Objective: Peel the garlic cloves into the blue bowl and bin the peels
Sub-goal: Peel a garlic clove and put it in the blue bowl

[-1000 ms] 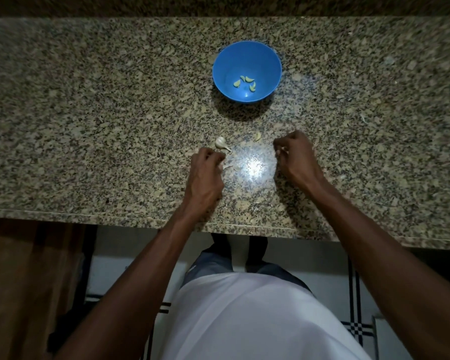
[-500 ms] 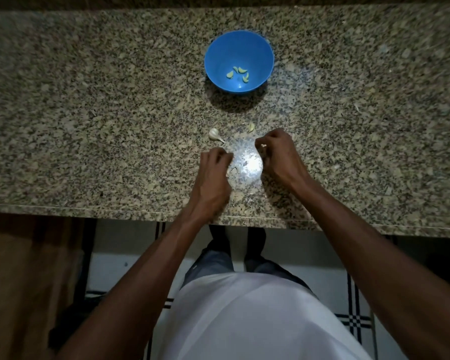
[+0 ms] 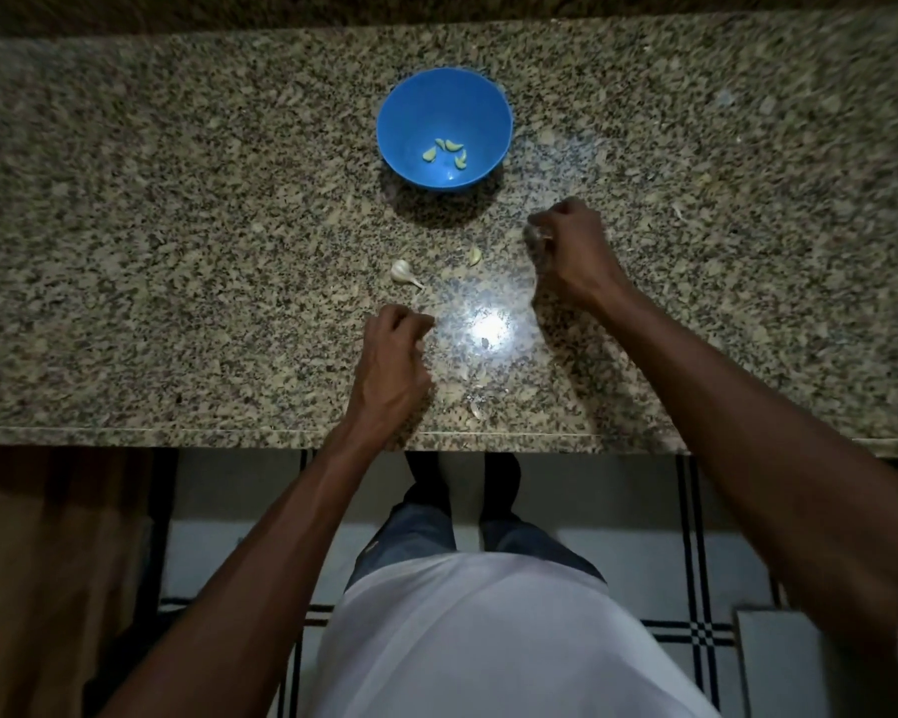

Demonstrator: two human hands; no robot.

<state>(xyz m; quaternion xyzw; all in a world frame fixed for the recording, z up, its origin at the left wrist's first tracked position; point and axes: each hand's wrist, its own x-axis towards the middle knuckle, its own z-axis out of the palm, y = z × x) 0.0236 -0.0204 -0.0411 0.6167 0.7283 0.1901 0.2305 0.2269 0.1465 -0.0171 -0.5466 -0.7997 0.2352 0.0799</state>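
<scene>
On the granite desk (image 3: 125, 251), near edge: loose peel scraps (image 3: 475, 409) | left hand (image 3: 392, 357) fingers curled, contents unclear | right hand (image 3: 566, 246) has moved toward the bowl, pinching something pale, likely a peeled clove about to drop | unpeeled clove (image 3: 403, 273) between | blue bowl (image 3: 400, 121) holds four peeled cloves (image 3: 446, 151).

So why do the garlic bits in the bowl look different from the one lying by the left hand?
The bowl cloves look yellow-green, smooth and bare; the counter piece is white with a thin stem sticking out. The bowl cloves are smaller, and there are four; the counter piece lies alone on the granite. Both are garlic, and neither is held.
</scene>
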